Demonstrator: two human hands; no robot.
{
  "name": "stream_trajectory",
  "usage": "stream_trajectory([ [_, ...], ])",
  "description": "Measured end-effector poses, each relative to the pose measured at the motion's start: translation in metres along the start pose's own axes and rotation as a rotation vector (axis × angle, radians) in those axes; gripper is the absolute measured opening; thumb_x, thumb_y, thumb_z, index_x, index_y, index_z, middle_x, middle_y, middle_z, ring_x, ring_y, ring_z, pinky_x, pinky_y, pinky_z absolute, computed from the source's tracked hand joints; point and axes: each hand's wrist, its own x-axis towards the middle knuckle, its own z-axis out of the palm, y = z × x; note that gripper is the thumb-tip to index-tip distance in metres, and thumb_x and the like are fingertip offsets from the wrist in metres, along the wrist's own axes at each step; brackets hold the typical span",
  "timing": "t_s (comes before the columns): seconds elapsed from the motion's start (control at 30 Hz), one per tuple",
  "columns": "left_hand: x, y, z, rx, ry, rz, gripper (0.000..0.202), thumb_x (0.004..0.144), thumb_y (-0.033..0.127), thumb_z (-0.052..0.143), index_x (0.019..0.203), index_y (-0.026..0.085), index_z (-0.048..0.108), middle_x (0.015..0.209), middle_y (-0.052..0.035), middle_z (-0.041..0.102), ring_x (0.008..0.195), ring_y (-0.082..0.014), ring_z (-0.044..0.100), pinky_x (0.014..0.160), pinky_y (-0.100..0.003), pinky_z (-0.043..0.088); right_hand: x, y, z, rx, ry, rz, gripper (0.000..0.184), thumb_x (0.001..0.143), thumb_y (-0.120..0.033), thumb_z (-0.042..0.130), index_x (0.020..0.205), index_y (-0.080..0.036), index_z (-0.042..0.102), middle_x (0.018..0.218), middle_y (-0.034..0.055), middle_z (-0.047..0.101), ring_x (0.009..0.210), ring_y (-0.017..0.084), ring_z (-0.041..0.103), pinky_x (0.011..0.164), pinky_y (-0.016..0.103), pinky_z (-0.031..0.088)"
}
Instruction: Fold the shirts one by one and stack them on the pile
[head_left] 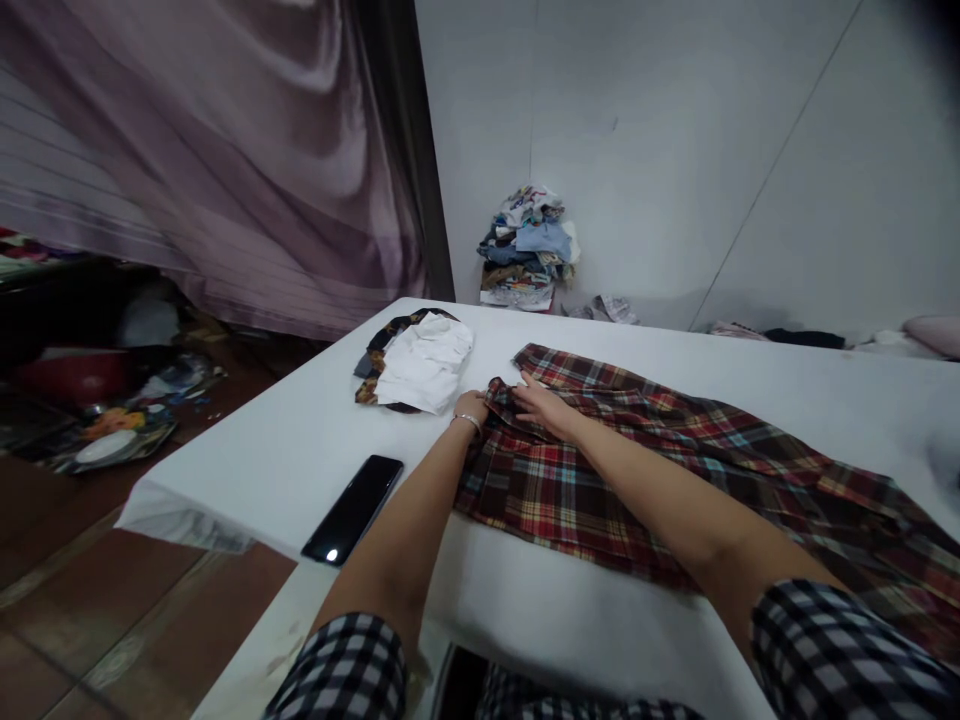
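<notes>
A brown, red and yellow plaid shirt (570, 490) lies spread on the white-covered table (277, 440), running off to the right past my right arm. At its left end, my left hand (471, 408) is closed on a bunched edge of the fabric, its fingertips partly hidden by the cloth. My right hand (541, 405) rests on the plaid cloth just beside it, fingers stretched out and apart. Part of the shirt is covered by my right forearm.
Folded white cloth (427, 360) lies on dark patterned fabric (367, 390) at the table's far left. A black phone (354, 510) sits near the left edge. A clothes pile (529, 245) stands by the wall; a mauve curtain (300, 150) hangs at left.
</notes>
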Motion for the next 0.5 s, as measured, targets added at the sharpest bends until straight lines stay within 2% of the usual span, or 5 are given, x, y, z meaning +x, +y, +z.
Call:
stream_trajectory([
  [0.13, -0.003, -0.005, -0.011, -0.053, 0.103, -0.072, 0.026, 0.084, 0.028, 0.050, 0.096, 0.015, 0.069, 0.097, -0.0098, 0.073, 0.090, -0.0202, 0.067, 0.076, -0.027, 0.049, -0.001, 0.021, 0.000, -0.480, 0.043, -0.085, 0.066, 0.086, -0.049, 0.054, 0.144, -0.023, 0.038, 0.149, 0.0054, 0.037, 0.138, 0.023, 0.032, 0.115, 0.042, 0.022],
  [0.23, -0.014, 0.003, -0.015, -0.090, 0.189, -0.047, 0.033, 0.090, 0.029, 0.040, 0.109, 0.016, 0.064, 0.108, -0.0086, 0.069, 0.098, -0.0170, 0.064, 0.083, -0.027, 0.047, 0.002, 0.037, 0.000, -0.758, -0.045, -0.149, 0.042, 0.085, -0.045, 0.056, 0.117, -0.021, 0.067, 0.136, 0.0055, 0.053, 0.135, 0.025, 0.037, 0.117, 0.041, 0.019],
  [0.37, -0.041, 0.015, -0.007, 0.003, 0.205, 0.284, 0.027, 0.090, 0.028, 0.044, 0.105, 0.017, 0.063, 0.105, -0.0070, 0.068, 0.099, -0.0162, 0.061, 0.089, -0.027, 0.045, 0.006, 0.040, -0.003, -0.804, 0.026, -0.287, 0.029, 0.089, -0.034, 0.050, 0.105, -0.023, 0.071, 0.123, 0.0030, 0.063, 0.126, 0.022, 0.049, 0.112, 0.041, 0.031],
  [0.43, -0.054, 0.014, -0.001, 0.179, 0.116, 0.504, 0.021, 0.087, 0.025, 0.047, 0.094, 0.019, 0.066, 0.100, -0.0070, 0.068, 0.100, -0.0191, 0.059, 0.091, -0.032, 0.044, 0.005, 0.032, -0.014, -0.807, 0.168, -0.337, 0.030, 0.089, -0.026, 0.047, 0.106, -0.022, 0.071, 0.115, 0.0032, 0.068, 0.114, 0.020, 0.058, 0.105, 0.039, 0.040],
  [0.5, -0.060, 0.008, 0.002, 0.344, 0.015, 0.564, 0.017, 0.085, 0.024, 0.050, 0.087, 0.020, 0.067, 0.100, -0.0071, 0.067, 0.103, -0.0220, 0.058, 0.091, -0.036, 0.043, 0.000, 0.021, -0.035, -0.893, 0.302, -0.335, 0.030, 0.088, -0.021, 0.047, 0.104, -0.022, 0.071, 0.110, 0.0027, 0.069, 0.106, 0.018, 0.062, 0.100, 0.035, 0.044],
])
